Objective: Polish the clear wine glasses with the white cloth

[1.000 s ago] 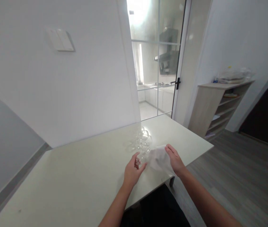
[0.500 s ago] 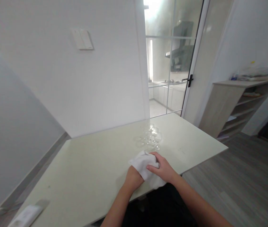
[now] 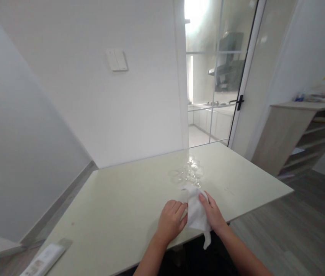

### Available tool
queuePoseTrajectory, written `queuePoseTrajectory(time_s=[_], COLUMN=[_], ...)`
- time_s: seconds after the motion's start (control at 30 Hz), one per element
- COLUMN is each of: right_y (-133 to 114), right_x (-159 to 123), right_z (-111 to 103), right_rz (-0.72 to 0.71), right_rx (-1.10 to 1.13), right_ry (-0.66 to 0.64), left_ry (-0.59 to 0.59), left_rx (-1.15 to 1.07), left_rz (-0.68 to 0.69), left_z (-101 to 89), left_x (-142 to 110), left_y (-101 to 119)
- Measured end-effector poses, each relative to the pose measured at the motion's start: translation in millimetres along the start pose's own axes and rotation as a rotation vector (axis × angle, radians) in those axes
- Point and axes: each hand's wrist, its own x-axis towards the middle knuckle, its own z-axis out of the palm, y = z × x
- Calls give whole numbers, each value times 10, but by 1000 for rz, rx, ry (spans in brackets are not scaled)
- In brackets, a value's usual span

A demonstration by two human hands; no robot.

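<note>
The right hand [image 3: 214, 216] grips a soft white cloth [image 3: 197, 212] over the near edge of the pale table [image 3: 122, 207]. The left hand [image 3: 171, 222], no longer wrapped in it, curls beside it, any hold unclear. Beyond, clear rounded glasses [image 3: 194, 168] remain clustered.

The single head view looks forward and down from above and behind both hands [image 3: 192, 216], which show low in it at arm's reach, facing across the desk [image 3: 124, 207] beyond them to the wall [image 3: 147, 96] and glazed door [image 3: 212, 76] farther off.
</note>
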Motion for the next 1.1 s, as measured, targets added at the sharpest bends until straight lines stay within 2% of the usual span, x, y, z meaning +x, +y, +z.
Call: queuePoseTrajectory(time_s=[0.1, 0.17, 0.23, 0.3, 0.4, 0.47, 0.53, 0.6, 0.7, 0.77, 0.83, 0.9, 0.97, 1.03, 1.1], right_y=[-96, -186, -263, -298, -265, -222, -208, -245, -370, -453, -501, -500, -457, -395, -350], right_x=[-36, -56, -56, -31, 23, 36, 17, -25, -77, -84, -71, -49, -26, -10, -6], right_z=[-75, -127, -149, -125, -35, 3, -10, -69, -180, -225, -234, -207, -155, -97, -59], right_rz=[-118, -230, -310, -301, -163, -105, -100, -135, -274, -377, -444, -446, -386, -279, -180], right_rx=[-151, -278, -341, -318, -187, -131, -140, -201, -267, -243, -205, -188, -175, -146, -104], right_ry=[-101, -151, -201, -189, -12, 28, -43, -172, -396, -526, -580, -550, -442, -293, -176], left_ry=[-71, -181, -258, -205, -36, -21, -91, -234, -441, -462, -427, -394, -294, -135, -36], left_rx=[-266, -529, -653, -510, -118, -49, -210, -543, -1024, -1150, -1150, -1076, -890, -611, -381], left_rz=[-149, -272, -332, -294, -177, -176, -274, -431, -641, -735, -786, -747, -627, -483, -382], left_z=[-77, -91, -100, -113, -138, -156, -171, -175, -137, -91, -57, -63, -116, -192, -256], left_x=[15, 25, 35, 47, 80, 109, 129, 121, 51, -6, -35, -21, 27, 81, 122], left_y=[21, 41, 76, 131, 218, 242, 217, 150, 32, -21, -33, 2, 79, 176, 262])
